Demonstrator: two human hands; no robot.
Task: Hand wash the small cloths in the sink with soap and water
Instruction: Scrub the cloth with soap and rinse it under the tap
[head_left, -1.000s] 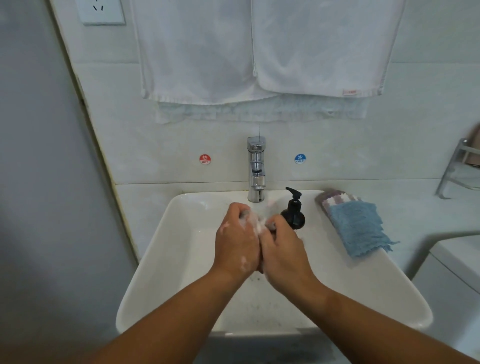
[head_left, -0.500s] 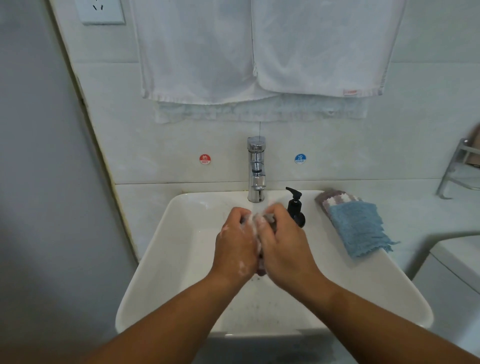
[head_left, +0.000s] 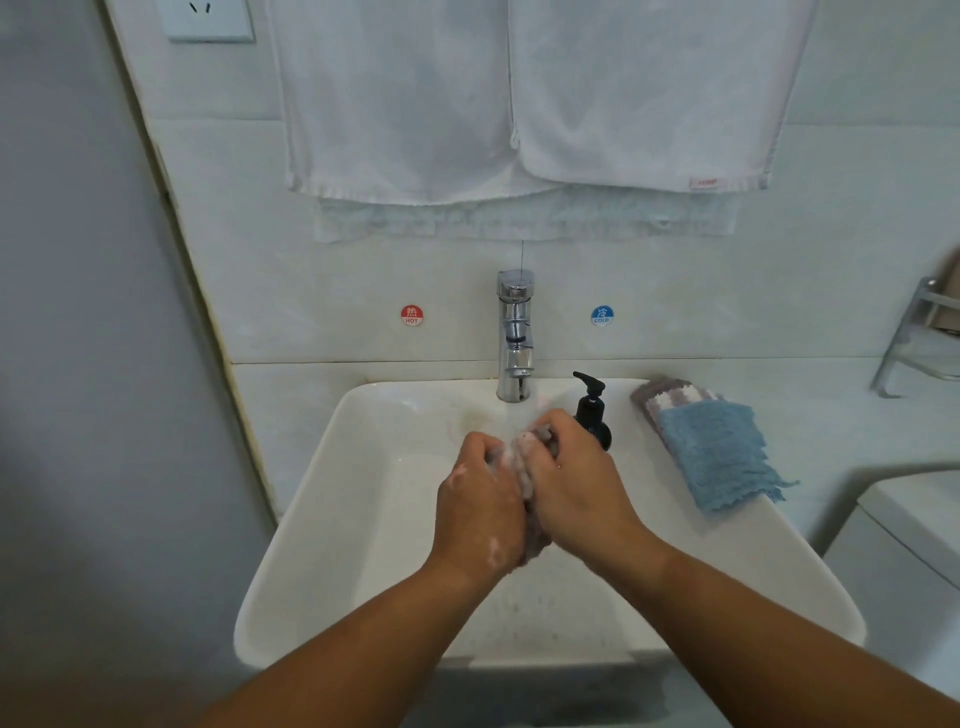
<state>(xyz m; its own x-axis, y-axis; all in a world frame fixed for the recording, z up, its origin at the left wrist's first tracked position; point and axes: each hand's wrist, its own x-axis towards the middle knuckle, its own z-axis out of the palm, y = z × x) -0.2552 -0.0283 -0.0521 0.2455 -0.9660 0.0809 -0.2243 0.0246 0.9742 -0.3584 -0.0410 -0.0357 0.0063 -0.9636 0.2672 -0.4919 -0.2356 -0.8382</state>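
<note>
Soapy grey cloth (head_left: 524, 467) sits bunched between left hand (head_left: 480, 512) and right hand (head_left: 576, 488) over the sink (head_left: 363, 519), fingers curled round it, likely for scrubbing; blue cloth (head_left: 719, 452) waits beside.

Both forearms (head_left: 363, 639) are bare, and white soap foam flecks the back of the left grip (head_left: 480, 512).

Home bathroom, white wall-mounted sink (head_left: 332, 499), chrome tap (head_left: 514, 338), hanging white towels (head_left: 519, 93), tiled wall (head_left: 857, 208), soap pump bottle (head_left: 592, 410)
</note>
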